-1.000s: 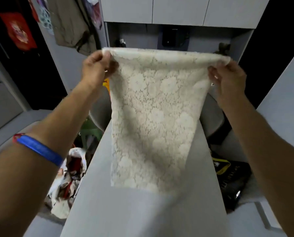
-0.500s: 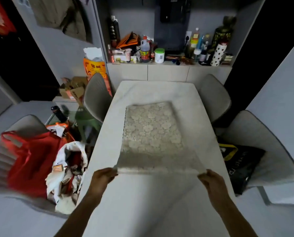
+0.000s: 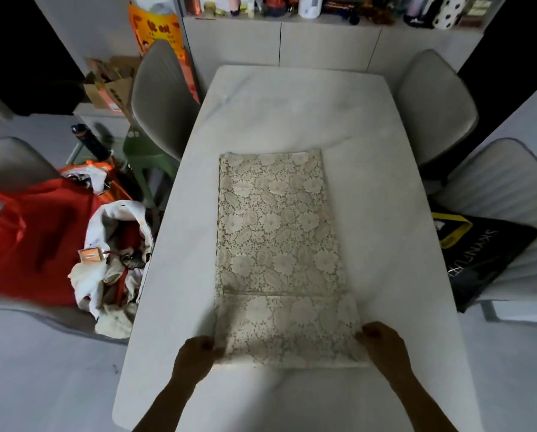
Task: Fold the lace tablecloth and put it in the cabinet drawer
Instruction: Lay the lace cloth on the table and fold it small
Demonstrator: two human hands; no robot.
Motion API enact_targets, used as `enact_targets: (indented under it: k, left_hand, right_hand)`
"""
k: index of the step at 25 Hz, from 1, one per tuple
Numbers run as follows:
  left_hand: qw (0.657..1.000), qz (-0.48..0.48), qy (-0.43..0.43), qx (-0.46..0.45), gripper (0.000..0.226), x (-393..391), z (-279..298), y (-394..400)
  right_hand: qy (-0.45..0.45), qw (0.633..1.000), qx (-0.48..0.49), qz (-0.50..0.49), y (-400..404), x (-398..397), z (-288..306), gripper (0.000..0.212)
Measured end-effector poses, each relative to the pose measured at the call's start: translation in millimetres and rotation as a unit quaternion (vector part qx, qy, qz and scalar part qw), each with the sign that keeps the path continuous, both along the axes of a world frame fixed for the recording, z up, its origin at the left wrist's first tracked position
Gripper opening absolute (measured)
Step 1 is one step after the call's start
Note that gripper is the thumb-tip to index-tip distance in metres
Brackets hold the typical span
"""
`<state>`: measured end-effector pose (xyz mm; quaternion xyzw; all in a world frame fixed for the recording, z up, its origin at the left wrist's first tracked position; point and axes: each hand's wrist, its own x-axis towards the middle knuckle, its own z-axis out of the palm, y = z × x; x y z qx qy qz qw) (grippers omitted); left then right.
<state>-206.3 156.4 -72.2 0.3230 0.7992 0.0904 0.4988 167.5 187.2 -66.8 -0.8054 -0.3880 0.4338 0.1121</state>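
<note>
Tablecloth: the lace tablecloth (image 3: 276, 244) lies flat as a long strip on the bench (image 3: 385, 188), ready for another fold.
Left hand (image 3: 195, 358): fingers pinch the near left corner.
Right hand (image 3: 384, 346): fingers pinch the near right corner, keeping the edge straight.

Two bare forearms reach in from below; left hand (image 3: 195, 357) and right hand (image 3: 385, 347) wear no gloves, rings or sleeves.

- The lace tablecloth (image 3: 276, 244) lies folded into a long strip along the white surface (image 3: 385, 275).
- The left hand (image 3: 197, 358) pinches its near left corner.
- The right hand (image 3: 382, 346) pinches its near right corner.
</note>
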Motion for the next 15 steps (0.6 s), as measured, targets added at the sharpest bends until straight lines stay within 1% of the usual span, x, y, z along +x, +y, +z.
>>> enact_targets:
  k: [1,2,4,5,7,9,12,15]
  left_hand:
    - [0.999,-0.024,0.024,0.01,0.042,2,2,3]
    - [0.999,-0.018,0.024,0.018,0.042,4,4,6]
    - [0.999,0.032,-0.028,0.029,0.032,3,4,11]
    - [0.997,0.048,-0.043,0.047,0.026,2,4,13]
    - [0.992,0.055,-0.048,0.103,0.018,1,4,15]
    - [0.981,0.092,-0.062,0.161,0.015,2,9,21]
    - [0.967,0.141,-0.079,0.197,0.014,4,2,40]
    - [0.959,0.146,-0.081,0.227,0.016,7,-13,65]
  right_hand:
    - [0.005,1.0,0.019,0.002,7,-2,0,0.008]
    - [0.03,0.999,0.024,-0.014,14,-4,0,0.008]
    - [0.057,0.998,0.004,-0.029,21,-5,-5,0.002]
    - [0.051,0.998,0.01,-0.025,21,-6,-7,0.005]
    - [0.057,0.996,0.061,-0.042,24,-8,-8,0.008]
    - [0.072,0.989,0.113,-0.06,39,-15,-5,0.01]
    - [0.064,0.985,0.149,-0.066,81,-27,-7,0.011]
    - [0.03,0.986,0.162,-0.029,114,-36,-22,0.011]
